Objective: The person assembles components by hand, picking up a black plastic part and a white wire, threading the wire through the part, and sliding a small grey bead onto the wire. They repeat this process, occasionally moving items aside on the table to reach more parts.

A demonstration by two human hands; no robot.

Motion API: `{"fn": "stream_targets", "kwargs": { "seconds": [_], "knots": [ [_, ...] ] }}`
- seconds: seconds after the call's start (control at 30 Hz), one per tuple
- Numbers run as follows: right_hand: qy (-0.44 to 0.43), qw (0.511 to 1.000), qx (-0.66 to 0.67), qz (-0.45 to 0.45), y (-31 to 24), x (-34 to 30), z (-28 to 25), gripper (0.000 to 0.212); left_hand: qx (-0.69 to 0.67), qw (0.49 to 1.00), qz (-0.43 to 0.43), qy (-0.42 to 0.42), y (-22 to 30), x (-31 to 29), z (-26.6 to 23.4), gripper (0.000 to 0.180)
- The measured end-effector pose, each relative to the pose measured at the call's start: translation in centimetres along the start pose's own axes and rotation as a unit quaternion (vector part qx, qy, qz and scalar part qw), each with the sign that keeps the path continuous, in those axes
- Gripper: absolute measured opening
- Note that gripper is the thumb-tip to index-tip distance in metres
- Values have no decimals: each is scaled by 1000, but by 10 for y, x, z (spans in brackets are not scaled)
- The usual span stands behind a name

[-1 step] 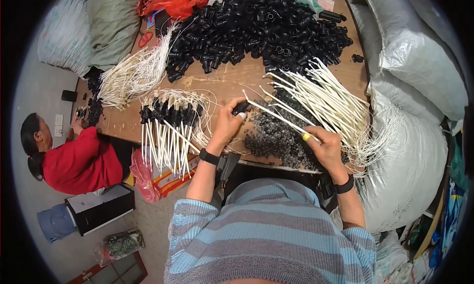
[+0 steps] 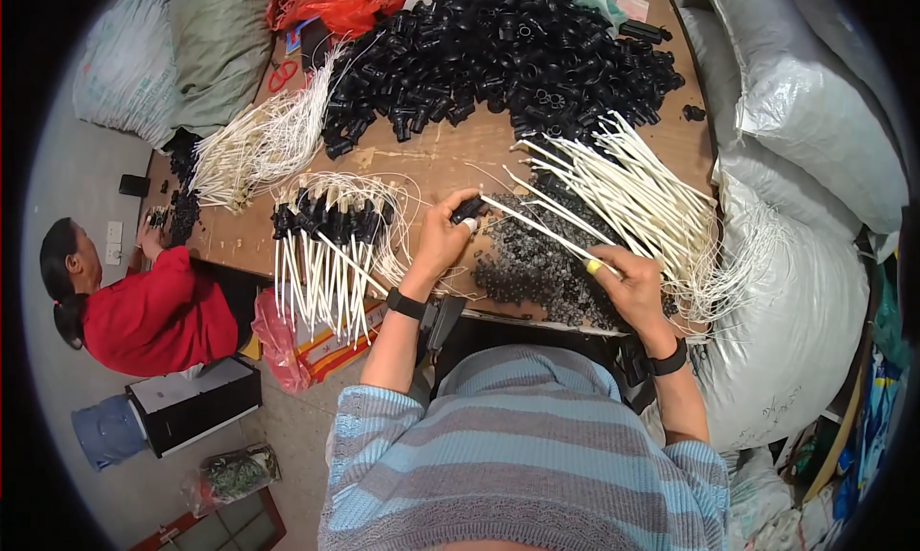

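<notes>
My left hand (image 2: 444,235) is closed around a small black plastic fitting (image 2: 467,209), its thumb pressed along the side. Between the thumb and fingers of my right hand (image 2: 628,285) is a white sleeved cable (image 2: 537,227), which slants up to the left. The cable's tip meets or nearly meets the fitting; whether it is inside I cannot tell. Something yellow wraps my right thumb. Beneath the cable lies a spread of small dark pieces (image 2: 537,273). A bundle of white cables (image 2: 623,192) rests beside my right hand.
Fitted cables with black ends (image 2: 331,225) lie left of my hand, their white lengths overhanging the table edge. Behind is a heap of black fittings (image 2: 517,53). More pale cables (image 2: 254,153) are farther left. Large white sacks (image 2: 786,331) crowd the right. A person in red (image 2: 163,311) works at left.
The white cable's tip has dropped slightly, from above the black fitting to its near level. My hands have hardly moved. The other person's hand has shifted a little.
</notes>
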State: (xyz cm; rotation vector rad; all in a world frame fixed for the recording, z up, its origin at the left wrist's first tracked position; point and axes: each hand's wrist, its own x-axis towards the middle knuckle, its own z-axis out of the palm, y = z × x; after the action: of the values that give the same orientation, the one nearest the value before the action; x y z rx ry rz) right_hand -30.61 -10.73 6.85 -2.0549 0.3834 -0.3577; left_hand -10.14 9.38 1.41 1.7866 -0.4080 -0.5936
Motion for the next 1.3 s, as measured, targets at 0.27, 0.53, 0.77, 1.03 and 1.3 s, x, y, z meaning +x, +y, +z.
{"fn": "stream_targets", "kwargs": {
  "seconds": [0.27, 0.53, 0.77, 1.03, 1.3],
  "knots": [
    [-55, 979, -115, -159, -2, 6, 8, 23, 275, 870, 373, -167, 16, -15, 2, 44],
    [-87, 955, 274, -66, 16, 15, 4, 34, 331, 925, 185, 6, 24, -46, 9, 29],
    [54, 771, 634, -16, 30, 4, -13, 28, -86, 994, -64, -2, 17, -51, 9, 22],
    [-181, 981, -64, 4, 2, 1, -7, 18, -86, 978, -5, -189, 60, -65, 39, 21],
    [-47, 971, 233, -42, -9, 13, 15, 54, -36, 948, 59, -310, 89, -93, 25, 37]
  ]
}}
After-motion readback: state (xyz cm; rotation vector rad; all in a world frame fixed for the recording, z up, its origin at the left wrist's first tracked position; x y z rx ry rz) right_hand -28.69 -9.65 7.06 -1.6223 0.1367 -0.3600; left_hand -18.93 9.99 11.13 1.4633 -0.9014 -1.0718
